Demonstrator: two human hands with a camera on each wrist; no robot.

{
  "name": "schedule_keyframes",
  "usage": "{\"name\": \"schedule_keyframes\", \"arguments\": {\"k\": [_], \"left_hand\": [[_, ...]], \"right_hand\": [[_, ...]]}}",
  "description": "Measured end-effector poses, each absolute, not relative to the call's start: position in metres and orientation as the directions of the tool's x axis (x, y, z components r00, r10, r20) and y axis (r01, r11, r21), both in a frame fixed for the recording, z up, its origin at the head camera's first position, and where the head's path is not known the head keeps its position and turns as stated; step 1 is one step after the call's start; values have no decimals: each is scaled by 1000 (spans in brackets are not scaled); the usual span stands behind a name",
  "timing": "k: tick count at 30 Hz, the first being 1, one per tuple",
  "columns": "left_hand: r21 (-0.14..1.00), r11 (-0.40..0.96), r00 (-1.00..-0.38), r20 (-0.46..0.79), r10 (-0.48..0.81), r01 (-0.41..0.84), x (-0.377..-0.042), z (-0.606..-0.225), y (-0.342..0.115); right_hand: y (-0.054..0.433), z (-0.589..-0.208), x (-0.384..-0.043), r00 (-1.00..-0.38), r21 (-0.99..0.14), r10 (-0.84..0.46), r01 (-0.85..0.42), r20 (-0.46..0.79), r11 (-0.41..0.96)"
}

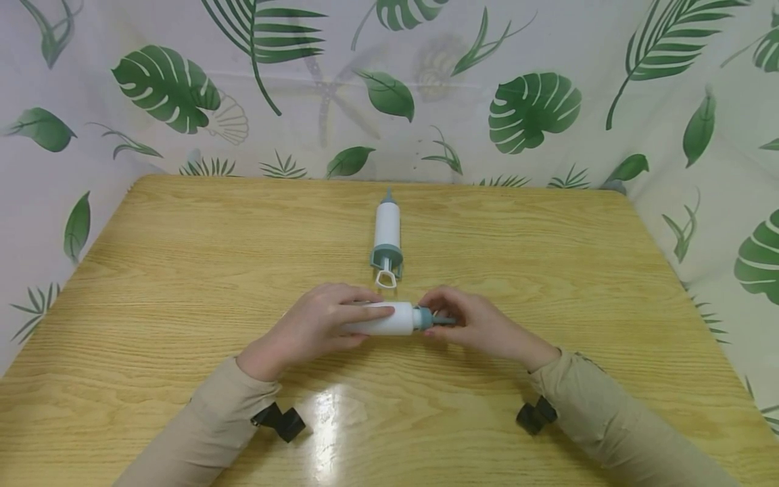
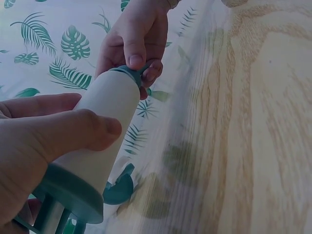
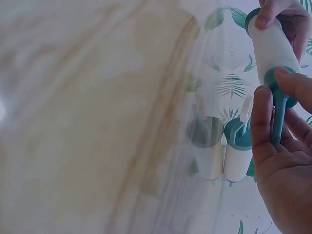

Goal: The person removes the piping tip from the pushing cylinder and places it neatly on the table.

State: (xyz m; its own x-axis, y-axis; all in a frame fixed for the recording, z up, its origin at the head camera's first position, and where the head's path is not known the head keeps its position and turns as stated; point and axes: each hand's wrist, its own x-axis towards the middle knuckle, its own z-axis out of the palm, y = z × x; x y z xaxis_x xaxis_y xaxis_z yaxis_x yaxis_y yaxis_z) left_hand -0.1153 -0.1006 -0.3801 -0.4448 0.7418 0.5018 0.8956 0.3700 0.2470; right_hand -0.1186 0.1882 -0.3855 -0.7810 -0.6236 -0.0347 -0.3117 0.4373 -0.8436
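Both hands hold one white syringe-like dispenser [image 1: 398,323], lying level and pointing right, above the table. My left hand [image 1: 322,321] grips its barrel, thumb along one side. In the left wrist view a teal collar [image 2: 68,192] with bars shows at its back end. My right hand [image 1: 481,328] pinches the teal nozzle cap [image 1: 425,318] between thumb and fingers, and the thin spout [image 3: 279,117] extends over the palm. A short pale neck shows between barrel and cap. Behind the hands lies a second dispenser [image 1: 387,226], its white loop handle [image 1: 386,279] toward me, untouched.
The wood-grain table [image 1: 182,270] fills the area under the hands. A white cloth with green leaves [image 1: 438,128] hangs along the back and sides. Black wrist-worn pieces hang by the left sleeve [image 1: 216,419] and the right sleeve [image 1: 608,412].
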Motion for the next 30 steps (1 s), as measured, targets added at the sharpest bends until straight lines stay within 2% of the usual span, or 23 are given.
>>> {"name": "schedule_keyframes", "arguments": {"k": [21, 30], "left_hand": [[255, 370, -450, 509, 734, 893, -117, -384, -103], [271, 397, -480, 473, 738, 877, -118, -389, -104]], "right_hand": [[193, -383, -118, -790, -825, -612, -316, -45, 469], [196, -383, -118, -796, -804, -602, -322, -57, 501]]}}
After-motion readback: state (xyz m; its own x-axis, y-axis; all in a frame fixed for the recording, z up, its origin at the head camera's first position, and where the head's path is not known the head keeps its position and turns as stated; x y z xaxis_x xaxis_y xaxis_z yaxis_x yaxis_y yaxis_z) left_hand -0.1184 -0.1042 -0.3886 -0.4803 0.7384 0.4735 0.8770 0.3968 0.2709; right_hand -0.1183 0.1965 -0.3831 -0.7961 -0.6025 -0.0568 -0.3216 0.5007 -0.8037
